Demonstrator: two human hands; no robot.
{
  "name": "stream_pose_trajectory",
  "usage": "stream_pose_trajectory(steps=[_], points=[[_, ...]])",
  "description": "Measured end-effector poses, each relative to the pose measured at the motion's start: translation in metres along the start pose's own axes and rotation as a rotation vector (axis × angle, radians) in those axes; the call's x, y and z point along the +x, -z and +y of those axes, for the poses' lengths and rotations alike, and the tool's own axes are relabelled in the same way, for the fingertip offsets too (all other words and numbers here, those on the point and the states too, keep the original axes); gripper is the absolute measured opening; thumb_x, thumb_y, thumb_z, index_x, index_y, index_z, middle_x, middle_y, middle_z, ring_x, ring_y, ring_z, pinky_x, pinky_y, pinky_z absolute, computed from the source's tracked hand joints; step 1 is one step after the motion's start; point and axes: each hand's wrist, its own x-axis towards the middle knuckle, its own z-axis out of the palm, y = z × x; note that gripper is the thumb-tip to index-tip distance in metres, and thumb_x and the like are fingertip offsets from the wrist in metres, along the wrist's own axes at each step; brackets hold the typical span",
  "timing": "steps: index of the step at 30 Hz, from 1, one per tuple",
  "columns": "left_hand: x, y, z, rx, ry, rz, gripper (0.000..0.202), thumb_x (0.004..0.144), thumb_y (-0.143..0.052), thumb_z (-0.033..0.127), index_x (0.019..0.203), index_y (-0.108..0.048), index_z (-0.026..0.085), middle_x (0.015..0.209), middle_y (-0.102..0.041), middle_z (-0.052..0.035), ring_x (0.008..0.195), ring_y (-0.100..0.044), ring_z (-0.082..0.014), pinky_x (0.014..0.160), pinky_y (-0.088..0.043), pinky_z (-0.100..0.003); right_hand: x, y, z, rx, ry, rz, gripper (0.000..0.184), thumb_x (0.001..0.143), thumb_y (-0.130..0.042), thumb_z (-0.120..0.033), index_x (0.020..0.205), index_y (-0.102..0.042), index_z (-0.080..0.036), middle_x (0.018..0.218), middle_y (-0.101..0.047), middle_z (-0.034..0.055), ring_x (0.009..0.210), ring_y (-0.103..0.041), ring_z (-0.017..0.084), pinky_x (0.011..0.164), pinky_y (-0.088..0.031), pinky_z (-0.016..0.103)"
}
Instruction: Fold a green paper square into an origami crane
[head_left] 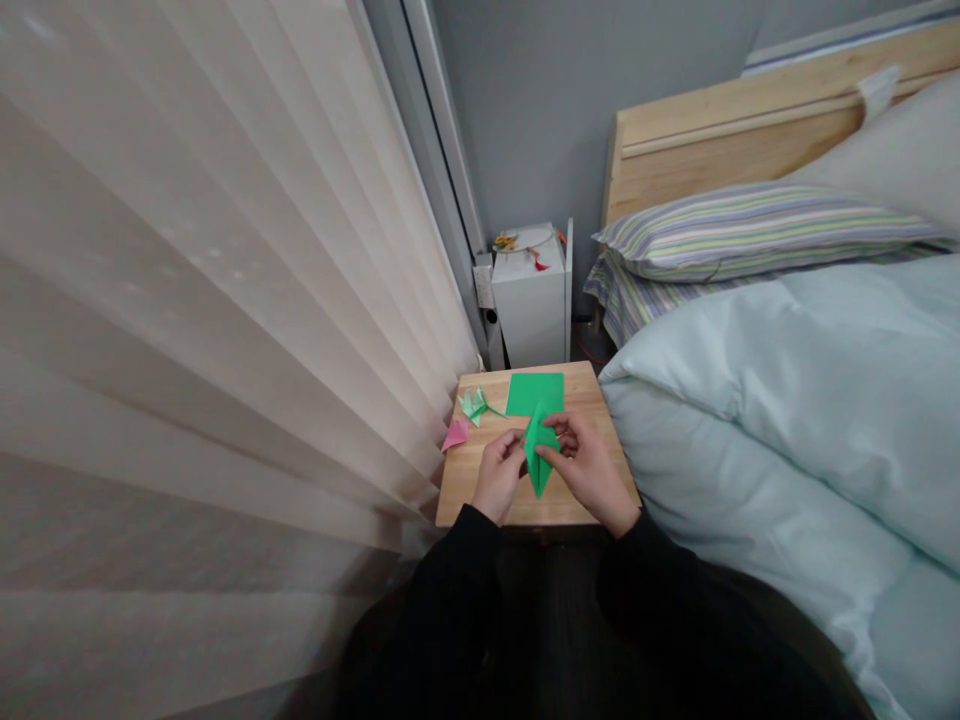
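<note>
A folded piece of green origami paper [538, 462], shaped like a narrow diamond, is held up between my two hands over a small wooden table [480, 500]. My left hand [501, 470] pinches its left edge. On the other side my right hand [589, 465] grips the right edge, thumb in front near the middle and fingers higher up. Just beyond the hands, a flat green sheet of paper [535, 392] lies on the table. To its left sit a light green folded paper figure [475, 405] and a pink folded paper piece [456, 434].
Pale pleated curtains [300, 300] hang close along the table's left side. A bed with a light blue quilt [750, 400] presses near the right side. Behind the table stands a white cabinet [529, 310] with small colourful items on top.
</note>
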Motion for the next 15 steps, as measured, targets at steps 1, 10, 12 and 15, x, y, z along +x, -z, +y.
stream_pose_trajectory(steps=[1,10,12,15], points=[[0.002,-0.001,-0.002,-0.01,0.017,-0.002,0.033,0.067,-0.088,0.04,0.081,-0.073,0.014,0.072,-0.065,0.0014,0.065,-0.056,-0.0088,0.063,-0.047,-0.02,0.0,0.002,0.002,-0.004,0.003,0.006,0.039,0.076,-0.072,-0.028,0.112,-0.059,-0.022,0.089,-0.068,0.0022,0.072,-0.065,0.018,0.065,-0.051,0.032],[0.025,0.012,-0.016,-0.08,0.121,-0.002,0.029,0.066,-0.087,0.033,0.082,-0.07,0.016,0.072,-0.065,0.0016,0.06,-0.057,-0.0081,0.059,-0.049,-0.019,0.014,0.014,0.027,-0.005,-0.033,-0.055,0.023,0.082,-0.072,-0.034,0.096,-0.059,-0.022,0.084,-0.069,0.0022,0.078,-0.069,0.019,0.07,-0.055,0.034],[0.032,0.015,-0.014,-0.057,0.114,-0.023,0.029,0.067,-0.087,0.033,0.083,-0.07,0.015,0.074,-0.066,0.0007,0.062,-0.059,-0.0086,0.059,-0.049,-0.019,0.02,0.012,0.03,-0.036,-0.022,-0.068,0.017,0.083,-0.071,-0.034,0.088,-0.06,-0.022,0.082,-0.067,0.002,0.076,-0.067,0.019,0.07,-0.055,0.034],[0.038,0.02,-0.009,-0.03,0.102,-0.052,0.034,0.069,-0.087,0.038,0.088,-0.07,0.016,0.078,-0.068,0.0,0.064,-0.061,-0.0096,0.062,-0.051,-0.021,0.029,0.008,0.033,-0.083,0.004,-0.077,0.015,0.085,-0.07,-0.034,0.085,-0.061,-0.022,0.077,-0.066,0.001,0.072,-0.065,0.019,0.068,-0.053,0.034]])
